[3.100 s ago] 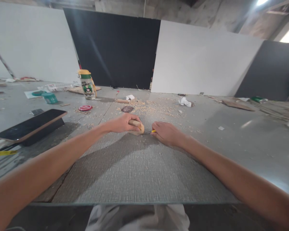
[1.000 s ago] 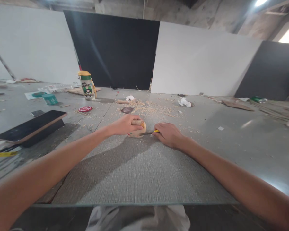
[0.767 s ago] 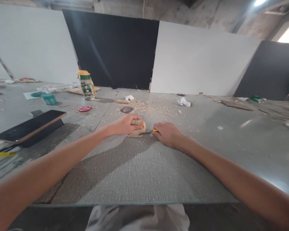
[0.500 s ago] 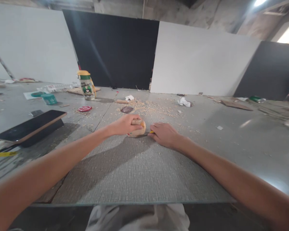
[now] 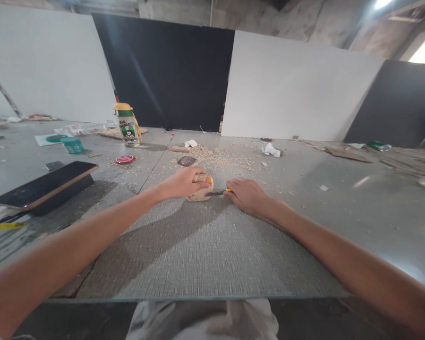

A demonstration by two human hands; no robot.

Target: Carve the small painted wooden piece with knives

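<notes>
We note pale bare wood in the block (image 5: 200, 188), matt and rough-cut. The tool (image 5: 217, 192) shows a dull metal blade and a yellow plastic handle. The mat (image 5: 205, 250) looks woven and matt (grey, fine weave). Wood shavings (image 5: 219, 158) lie dry; the phone (image 5: 44, 183) is glossy.
</notes>
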